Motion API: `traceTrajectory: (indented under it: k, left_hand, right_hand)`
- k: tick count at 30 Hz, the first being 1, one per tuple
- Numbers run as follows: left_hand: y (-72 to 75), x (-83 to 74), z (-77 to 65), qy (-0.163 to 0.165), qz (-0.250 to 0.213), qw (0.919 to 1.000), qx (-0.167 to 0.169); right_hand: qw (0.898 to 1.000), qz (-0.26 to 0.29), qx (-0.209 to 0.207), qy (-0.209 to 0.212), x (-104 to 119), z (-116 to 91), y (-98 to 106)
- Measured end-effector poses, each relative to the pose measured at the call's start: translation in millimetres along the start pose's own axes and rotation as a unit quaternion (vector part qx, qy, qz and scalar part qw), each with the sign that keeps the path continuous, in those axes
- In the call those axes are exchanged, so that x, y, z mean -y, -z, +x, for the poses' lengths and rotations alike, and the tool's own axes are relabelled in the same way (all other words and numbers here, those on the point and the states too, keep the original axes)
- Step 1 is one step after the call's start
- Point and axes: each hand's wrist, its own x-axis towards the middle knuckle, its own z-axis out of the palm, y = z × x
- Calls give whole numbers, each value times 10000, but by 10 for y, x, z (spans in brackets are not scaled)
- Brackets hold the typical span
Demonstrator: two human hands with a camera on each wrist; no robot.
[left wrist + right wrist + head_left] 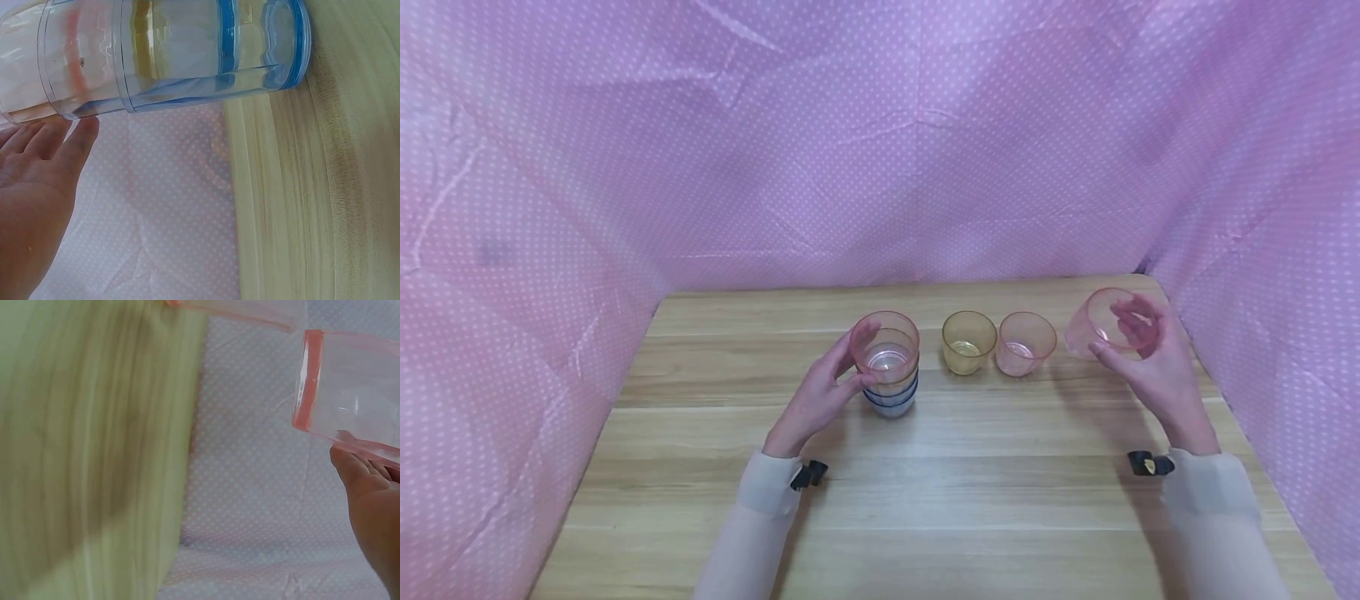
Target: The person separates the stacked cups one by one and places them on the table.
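Observation:
On the table stands a stack of nested clear plastic cups (pixel 891 398), blue at the bottom, yellow higher and pink on top. My left hand (pixel 826 390) holds the stack near its pink top, with thumb in front and fingers behind. In the left wrist view the stack's blue base (pixel 295 44) meets the wood. At the right, my right hand (pixel 1161 379) grips a single pink cup (pixel 1081 332) by its side. The right wrist view shows this pink cup (pixel 350 394) raised off the table, its thick base toward the wood.
Between the hands a yellow cup (pixel 967 360) and another pink cup (pixel 1021 362) stand upright side by side, close together. The wooden table (pixel 970 517) is bordered by a pink polka-dot cloth (pixel 880 167) at the back and both sides.

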Motion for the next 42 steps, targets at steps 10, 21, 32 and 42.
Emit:
traceTrajectory:
  k: [10,21,32,42]
  left_hand:
    - [-9,23,-12,-2,-14,10000,-34]
    - [-16,-8,-14,-60,69,10000,-23]
    - [-14,-1,-8,-52,121,9999,-37]
    - [-18,-18,-14,-50,65,10000,-52]
  right_hand:
    - [9836,-1670,468,-488,-177,36,130]
    - [9767,-1843,802,-753,-289,61,162]
    - [9669,-1908,1264,-1126,-345,101,148]
    - [9561,-2243,1472,-1181,-402,138,133]
